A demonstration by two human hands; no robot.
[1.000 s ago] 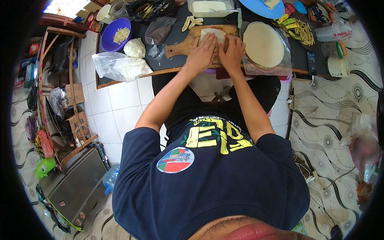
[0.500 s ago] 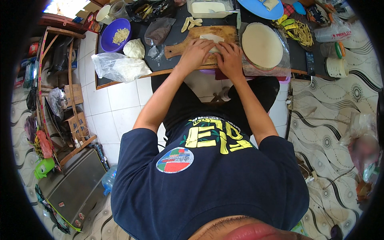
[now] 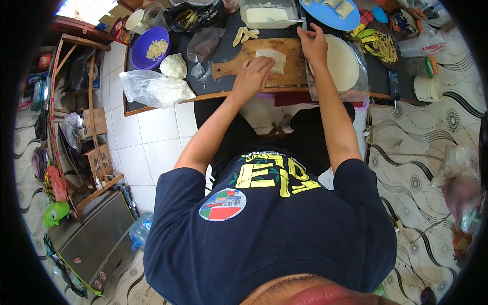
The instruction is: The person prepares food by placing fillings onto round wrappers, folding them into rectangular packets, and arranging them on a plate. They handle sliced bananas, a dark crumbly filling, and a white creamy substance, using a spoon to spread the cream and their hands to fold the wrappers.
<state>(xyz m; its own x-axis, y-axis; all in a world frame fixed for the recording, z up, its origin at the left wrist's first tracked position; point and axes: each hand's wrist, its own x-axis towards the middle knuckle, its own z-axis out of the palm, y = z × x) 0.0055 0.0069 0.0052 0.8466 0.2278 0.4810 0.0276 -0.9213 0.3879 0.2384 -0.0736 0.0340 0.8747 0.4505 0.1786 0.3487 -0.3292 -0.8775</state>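
Observation:
A folded pale wrapper [image 3: 276,63] lies on the wooden cutting board [image 3: 292,49]. My left hand [image 3: 251,76] rests on its left part, fingers stretched out and covering some of it. My right hand [image 3: 314,44] is raised off the board, over the near left side of a stack of round pale wrappers [image 3: 341,63]. Its fingers are apart and close to a utensil [image 3: 304,23] beside a rectangular plastic container [image 3: 269,12] of white paste; nothing shows in its grasp. Finished-looking folded parcels [image 3: 344,9] sit on the blue plate [image 3: 325,18] at the far right.
Peeled banana pieces [image 3: 246,35] lie beyond the board. To the left are a purple bowl [image 3: 137,51] with chopped pale food, a white dough-like lump [image 3: 174,66] and plastic bags [image 3: 152,89]. Banana peels [image 3: 378,47] and a phone [image 3: 393,82] are at right.
My right hand has left the wrapper and moved right and away from me, toward the utensil. My left hand stays on the wrapper, which now shows more.

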